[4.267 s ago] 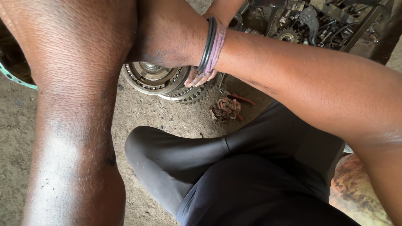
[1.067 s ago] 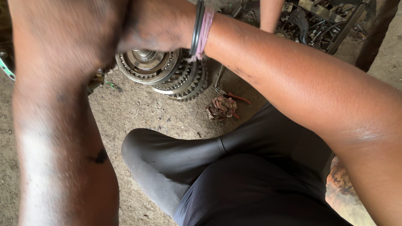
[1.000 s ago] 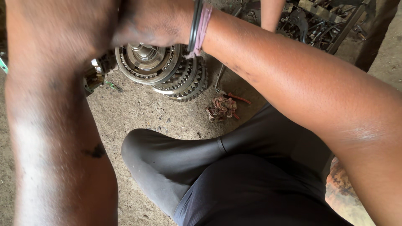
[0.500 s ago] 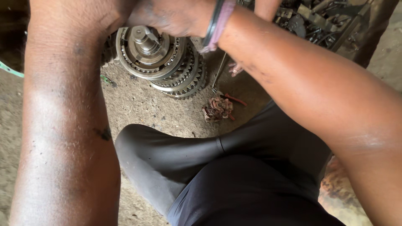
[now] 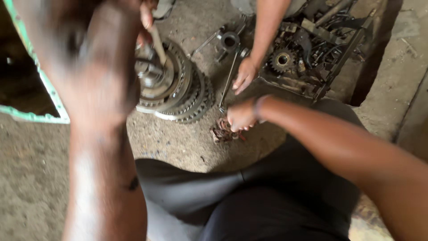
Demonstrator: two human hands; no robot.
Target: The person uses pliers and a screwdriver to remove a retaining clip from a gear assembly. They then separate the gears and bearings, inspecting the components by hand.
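One rod [image 5: 157, 42] in left hand [image 5: 145, 18], fingers clamped, leaning up-left | right hand [image 5: 240, 117] fingers curled on rag [image 5: 221, 132]

Place: a rough mechanical repair workshop, with the work done low down on the ground.
Floor: bare, dusty concrete floor [image 5: 178, 147], stained and gritty, with a step or ledge at the right.
Parts: a stack of toothed gears [image 5: 176, 91] lies directly on the floor, greasy and dark.
Scrap: a pile of metal parts [image 5: 312, 49], a small cog [image 5: 282, 59] among them, is heaped at the top right.
Tools: a long wrench [image 5: 228, 82] and a round metal fitting [image 5: 229, 41] lie loose in the dirt.
People: another person's hand [image 5: 244, 76] reaches in beside the pile.
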